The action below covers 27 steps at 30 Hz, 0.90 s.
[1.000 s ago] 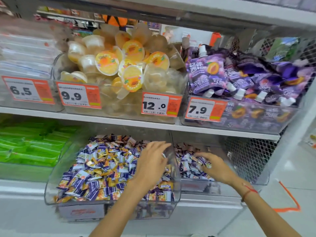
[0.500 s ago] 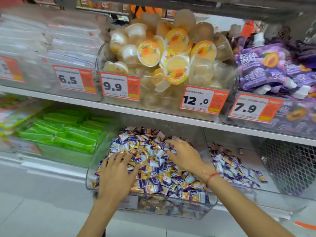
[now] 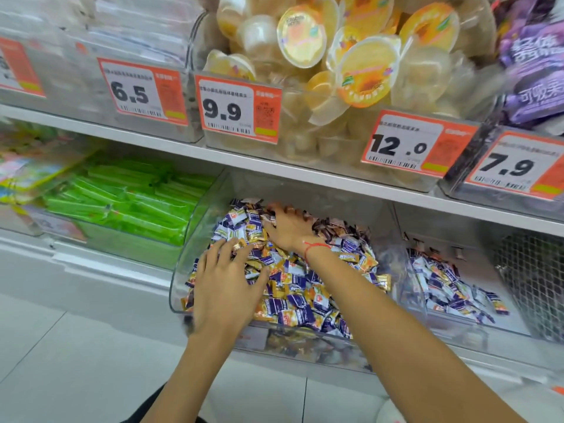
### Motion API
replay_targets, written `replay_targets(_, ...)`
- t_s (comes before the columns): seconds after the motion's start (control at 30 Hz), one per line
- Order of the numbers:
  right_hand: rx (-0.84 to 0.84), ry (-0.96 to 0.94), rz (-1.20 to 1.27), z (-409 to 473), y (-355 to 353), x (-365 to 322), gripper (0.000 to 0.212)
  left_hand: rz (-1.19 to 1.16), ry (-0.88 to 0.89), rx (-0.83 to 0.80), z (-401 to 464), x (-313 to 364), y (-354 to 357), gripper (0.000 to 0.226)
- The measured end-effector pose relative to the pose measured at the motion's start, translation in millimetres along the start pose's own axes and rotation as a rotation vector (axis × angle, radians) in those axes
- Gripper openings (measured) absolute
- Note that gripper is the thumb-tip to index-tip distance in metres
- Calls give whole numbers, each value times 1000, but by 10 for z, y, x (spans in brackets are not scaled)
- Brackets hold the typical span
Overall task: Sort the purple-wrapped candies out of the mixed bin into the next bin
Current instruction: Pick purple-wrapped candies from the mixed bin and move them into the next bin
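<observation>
Both hands lie in the mixed bin (image 3: pixel 195 239), a clear tub on the lower shelf (image 3: pixel 116 264). Left hand (image 3: pixel 227 288) rests palm down on the near left part of the candy heap (image 3: pixel 305 288), fingers spread flat, nothing visibly pinched. Right hand (image 3: pixel 290 228) reaches farther back, near the bin's middle rear, fingers splayed and dug among the wrappers; whether it grips a piece I cannot tell. A red string (image 3: pixel 316 247) circles that wrist.

The heap mixes purple-wrapped candies (image 3: pixel 300 305) with orange-gold ones (image 3: pixel 317 293). Purple pieces lie all round both hands: between them, just right of the left thumb, and along the front wall below the right forearm.

To the right, just beside the mixed bin, stands the next bin (image 3: pixel 451 334), holding a thinner layer of mostly purple candies (image 3: pixel 448 285), well apart from either hand.

Left of the mixed bin sits a bin of green packs (image 3: pixel 131 203). On the upper shelf (image 3: pixel 274 166) are jelly cups (image 3: pixel 360 62) behind price tags reading 6.5 (image 3: pixel 134 93), 9.9 (image 3: pixel 225 109), 12.0 (image 3: pixel 399 146) and 7.9 (image 3: pixel 508 167).
</observation>
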State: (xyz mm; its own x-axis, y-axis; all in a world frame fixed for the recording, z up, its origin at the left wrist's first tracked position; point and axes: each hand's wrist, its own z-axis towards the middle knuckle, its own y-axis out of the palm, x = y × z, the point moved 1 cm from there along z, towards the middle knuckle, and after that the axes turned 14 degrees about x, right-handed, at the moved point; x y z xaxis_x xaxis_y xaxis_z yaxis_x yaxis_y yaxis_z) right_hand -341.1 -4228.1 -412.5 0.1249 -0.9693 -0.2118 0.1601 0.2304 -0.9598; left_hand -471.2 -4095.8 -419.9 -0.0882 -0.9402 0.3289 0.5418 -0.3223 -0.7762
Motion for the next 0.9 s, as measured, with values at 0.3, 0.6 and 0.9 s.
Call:
replay_targets(0.3,-200,-179,266,-671,-208,413,39,-6,-4,-5,-13,-2,-15,70)
replay_targets(0.6,-56,-151,398,-1253,-648,671,48,-28,-5,-33,-4,27,-62,53)
replay_targets(0.9,-62,-76,147,-1419,-903,861,73,-186,245,-69,85,249,-107,29)
